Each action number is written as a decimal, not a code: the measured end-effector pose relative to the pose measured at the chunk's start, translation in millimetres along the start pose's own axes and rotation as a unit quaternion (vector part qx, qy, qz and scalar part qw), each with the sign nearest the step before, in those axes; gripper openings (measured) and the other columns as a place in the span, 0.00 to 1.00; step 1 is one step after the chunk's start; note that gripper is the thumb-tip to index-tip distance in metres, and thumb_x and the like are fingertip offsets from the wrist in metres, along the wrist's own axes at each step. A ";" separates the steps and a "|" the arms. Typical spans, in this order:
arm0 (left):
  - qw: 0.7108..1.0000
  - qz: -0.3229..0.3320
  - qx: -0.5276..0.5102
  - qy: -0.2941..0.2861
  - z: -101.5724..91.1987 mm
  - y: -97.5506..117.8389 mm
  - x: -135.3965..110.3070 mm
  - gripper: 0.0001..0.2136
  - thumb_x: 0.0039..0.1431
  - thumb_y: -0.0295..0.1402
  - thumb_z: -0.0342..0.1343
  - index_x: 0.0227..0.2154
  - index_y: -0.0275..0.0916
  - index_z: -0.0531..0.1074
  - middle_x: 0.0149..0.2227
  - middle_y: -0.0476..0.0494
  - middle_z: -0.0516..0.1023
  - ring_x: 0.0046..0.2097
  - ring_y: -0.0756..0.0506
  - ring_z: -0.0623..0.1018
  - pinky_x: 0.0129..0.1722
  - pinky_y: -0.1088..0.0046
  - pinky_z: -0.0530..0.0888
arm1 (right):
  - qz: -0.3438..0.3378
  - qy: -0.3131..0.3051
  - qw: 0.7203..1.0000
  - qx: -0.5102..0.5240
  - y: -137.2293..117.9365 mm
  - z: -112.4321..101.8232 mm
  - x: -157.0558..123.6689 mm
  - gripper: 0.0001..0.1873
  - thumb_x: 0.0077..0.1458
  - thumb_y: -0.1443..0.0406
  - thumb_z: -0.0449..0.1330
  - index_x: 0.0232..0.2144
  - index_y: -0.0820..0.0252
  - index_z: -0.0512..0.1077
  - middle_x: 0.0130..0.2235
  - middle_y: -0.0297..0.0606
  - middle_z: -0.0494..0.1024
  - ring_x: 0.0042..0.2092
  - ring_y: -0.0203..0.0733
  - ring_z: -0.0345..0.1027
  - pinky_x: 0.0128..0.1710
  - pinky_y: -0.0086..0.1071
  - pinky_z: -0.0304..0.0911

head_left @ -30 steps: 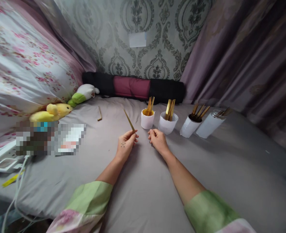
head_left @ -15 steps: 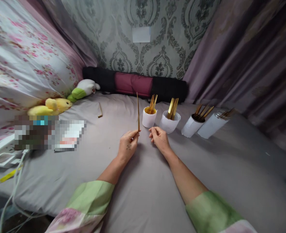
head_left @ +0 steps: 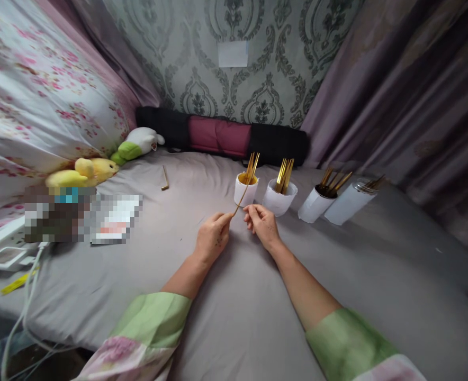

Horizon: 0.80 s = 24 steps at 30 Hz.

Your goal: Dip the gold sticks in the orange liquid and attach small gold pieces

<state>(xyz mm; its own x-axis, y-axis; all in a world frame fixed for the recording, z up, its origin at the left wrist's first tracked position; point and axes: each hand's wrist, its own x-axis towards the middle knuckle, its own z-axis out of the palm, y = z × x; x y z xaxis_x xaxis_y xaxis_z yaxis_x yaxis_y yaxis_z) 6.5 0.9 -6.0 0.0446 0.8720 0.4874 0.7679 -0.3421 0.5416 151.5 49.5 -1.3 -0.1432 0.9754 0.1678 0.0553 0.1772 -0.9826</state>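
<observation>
The grey-sheeted bed (head_left: 218, 328) carries white containers (head_left: 279, 202), plush toys (head_left: 141, 144) and a bent rod (head_left: 164, 180).

A home: floral curtain (head_left: 55, 79), patterned wallpaper (head_left: 202, 79) (plus plush toys (head_left: 104, 169)).

The left fingers (head_left: 225, 221) hold a slim golden stick (head_left: 240, 201).

One stick (head_left: 243, 196) is being held; at right, four containers (head_left: 280, 202) are being seen; at far left, two plush toys (head_left: 137, 144).
</observation>
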 end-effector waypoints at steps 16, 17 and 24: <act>0.992 0.032 0.113 -0.049 -3.6 3.1 -3.7 0.15 0.58 0.29 0.40 0.44 0.42 0.68 0.37 0.45 0.71 0.39 0.49 0.70 0.36 0.76 0.66 | 0.042 0.003 0.995 0.093 -5.6 1.3 -1.5 0.12 0.46 0.63 0.51 0.32 0.63 0.68 0.22 0.31 0.69 0.17 0.28 0.58 0.11 0.22 0.49; 0.991 0.034 0.120 -0.052 -4.3 3.5 -3.9 0.15 0.58 0.28 0.40 0.44 0.42 0.68 0.37 0.45 0.71 0.39 0.49 0.70 0.36 0.76 0.66 | 0.043 0.003 0.994 0.097 -5.9 1.1 -1.3 0.12 0.46 0.63 0.51 0.32 0.63 0.68 0.22 0.31 0.69 0.17 0.28 0.58 0.11 0.22 0.49; 0.984 0.055 0.154 -0.077 -7.6 4.0 -5.1 0.15 0.57 0.27 0.41 0.45 0.42 0.66 0.38 0.44 0.70 0.39 0.48 0.70 0.35 0.75 0.65 | 0.049 0.012 0.993 0.109 -6.3 -0.9 0.3 0.13 0.43 0.66 0.50 0.32 0.63 0.68 0.22 0.30 0.69 0.17 0.27 0.58 0.11 0.22 0.49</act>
<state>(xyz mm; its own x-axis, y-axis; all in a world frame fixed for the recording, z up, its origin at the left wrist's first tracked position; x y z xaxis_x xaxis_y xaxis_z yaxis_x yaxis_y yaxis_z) 4.5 -7.6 -1.1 0.2153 0.8865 0.4096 0.9095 -0.3347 0.2465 152.0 48.8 5.0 -0.1230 0.9899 0.0704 -0.1472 0.0520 -0.9877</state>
